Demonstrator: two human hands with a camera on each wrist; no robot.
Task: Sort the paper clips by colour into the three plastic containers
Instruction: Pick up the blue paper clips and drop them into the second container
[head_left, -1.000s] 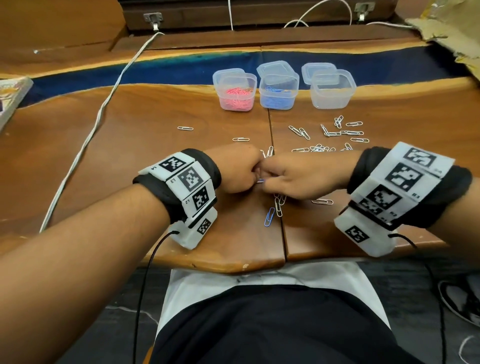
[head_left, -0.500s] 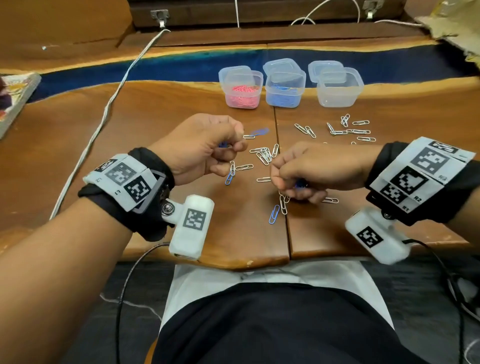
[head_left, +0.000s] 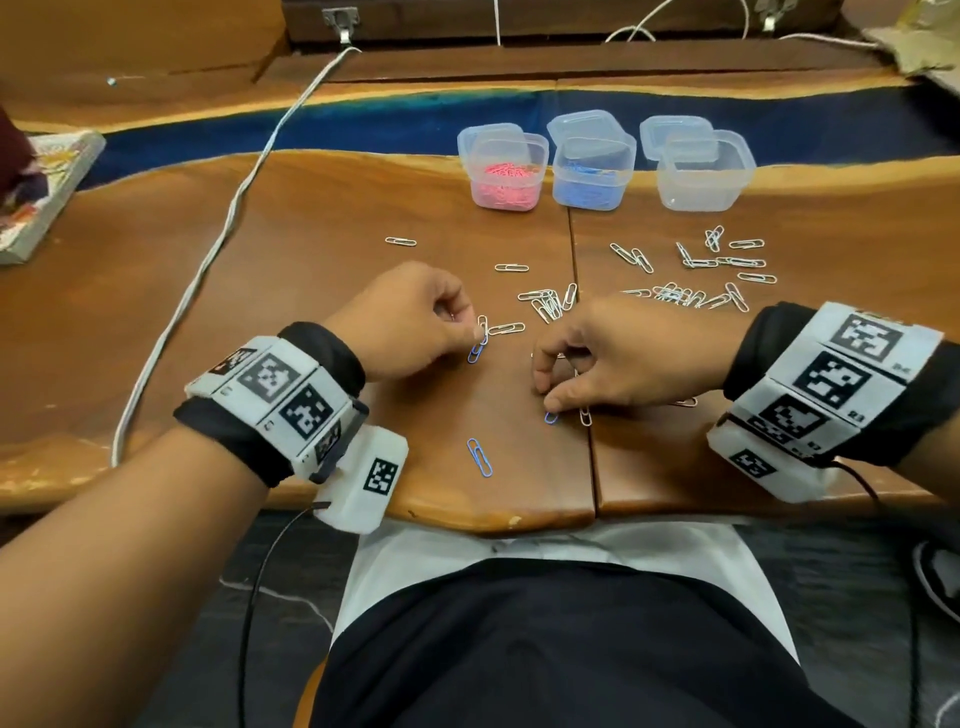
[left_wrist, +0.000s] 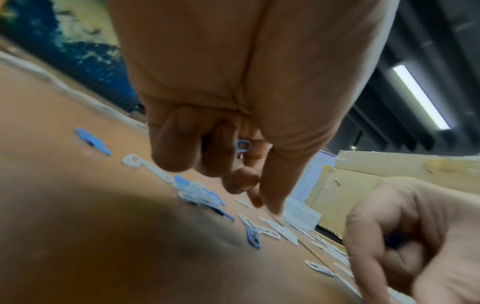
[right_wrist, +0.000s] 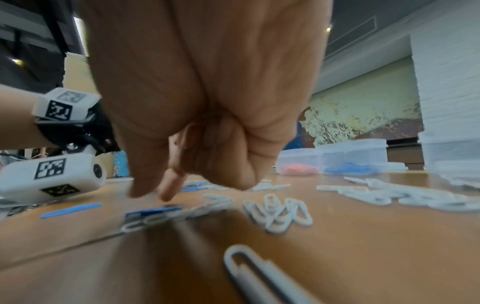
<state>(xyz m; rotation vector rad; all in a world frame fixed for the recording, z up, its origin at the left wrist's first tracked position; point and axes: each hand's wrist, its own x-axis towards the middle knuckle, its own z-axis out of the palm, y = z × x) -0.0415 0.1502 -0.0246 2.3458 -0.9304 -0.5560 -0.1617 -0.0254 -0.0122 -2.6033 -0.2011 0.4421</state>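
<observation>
The pink container at the back of the table holds a heap of pink clips and none lie loose that I can see, so that colour looks finished. The blue container beside it is part filled. The third container, on the right, looks empty, so the white clips are yet to be sorted: they lie scattered in front of the containers and between the two hands.

A few blue ones are left near the front edge. One blue clip lies alone between the wrists. The left hand has its fingers curled, with a blue clip tucked in its palm, and its fingertips pinch at a white-and-blue pair on the wood. The right hand is curled too, thumb and forefinger closing on another blue clip; the left wrist view hints at something dark blue already inside its fist, but it is too blurred to be sure.

My judgement: one colour done, blue nearly done, white not begun, so roughly half the work remains
</observation>
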